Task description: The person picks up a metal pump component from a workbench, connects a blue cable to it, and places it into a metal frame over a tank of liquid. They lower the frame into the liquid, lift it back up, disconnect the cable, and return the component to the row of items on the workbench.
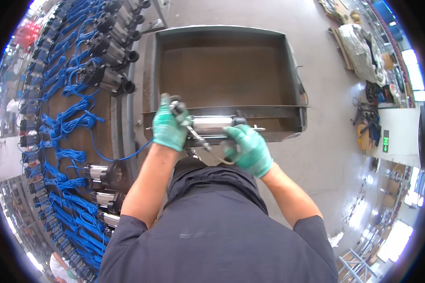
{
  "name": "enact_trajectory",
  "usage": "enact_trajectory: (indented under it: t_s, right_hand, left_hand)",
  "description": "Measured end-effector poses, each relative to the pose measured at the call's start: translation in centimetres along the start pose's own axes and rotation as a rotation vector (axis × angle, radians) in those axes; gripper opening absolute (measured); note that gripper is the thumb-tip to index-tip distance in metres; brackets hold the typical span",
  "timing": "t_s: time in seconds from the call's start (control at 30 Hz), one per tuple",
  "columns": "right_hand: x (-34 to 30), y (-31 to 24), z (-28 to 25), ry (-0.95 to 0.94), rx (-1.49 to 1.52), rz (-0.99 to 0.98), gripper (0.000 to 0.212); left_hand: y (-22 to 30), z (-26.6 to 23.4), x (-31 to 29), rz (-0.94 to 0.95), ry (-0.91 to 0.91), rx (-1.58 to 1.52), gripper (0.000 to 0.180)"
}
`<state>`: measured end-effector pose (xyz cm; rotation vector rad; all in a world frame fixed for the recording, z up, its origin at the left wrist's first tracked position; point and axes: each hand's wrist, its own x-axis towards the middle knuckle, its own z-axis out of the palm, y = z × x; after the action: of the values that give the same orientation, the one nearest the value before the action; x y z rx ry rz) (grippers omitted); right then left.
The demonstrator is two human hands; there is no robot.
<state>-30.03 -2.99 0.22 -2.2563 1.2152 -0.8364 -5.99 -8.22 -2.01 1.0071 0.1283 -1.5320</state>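
A motor pump with a silver cylindrical body (211, 123) and dark ends lies sideways across the near side of a steel tank (224, 112). My left hand (170, 126), in a green knitted glove, is closed at the pump's left end around a metal hose fitting (176, 106) whose top sticks out by the thumb. From there a metal stem (200, 139) slants down to a thin pale hose (226, 162). My right hand (250, 151), also gloved, curls over the pump's dark right end; its palm hides what lies beneath. A blue cable (144, 148) trails left from near my left hand.
On the left, a bench (107, 113) bears several black-and-silver pumps (109, 78) and coiled blue cables (73, 120). More pumps (109, 175) stand nearer me. Wrapped goods (363, 52) are on the right beyond the grey floor (326, 132). Another person (60, 266) shows at lower left.
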Motion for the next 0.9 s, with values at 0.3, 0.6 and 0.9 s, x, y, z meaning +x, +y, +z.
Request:
enact_trajectory:
  t_s: [0.3,0.6,0.9]
  right_hand:
    - [-10.3,8.4,-6.2,0.000,0.090,0.688,0.020]
    - [-19.8,26.6,-9.0,0.112,-0.140,0.986,0.021]
    - [-21.9,32.9,-5.3,0.284,-0.232,0.954,0.028]
  left_hand:
    - [-10.4,6.7,-4.0,0.108,-0.509,0.717,0.032]
    - [-3.4,-12.0,-3.3,0.252,0.054,0.967,0.020]
    - [2.5,-19.0,-4.3,0.758,0.373,1.959,0.031]
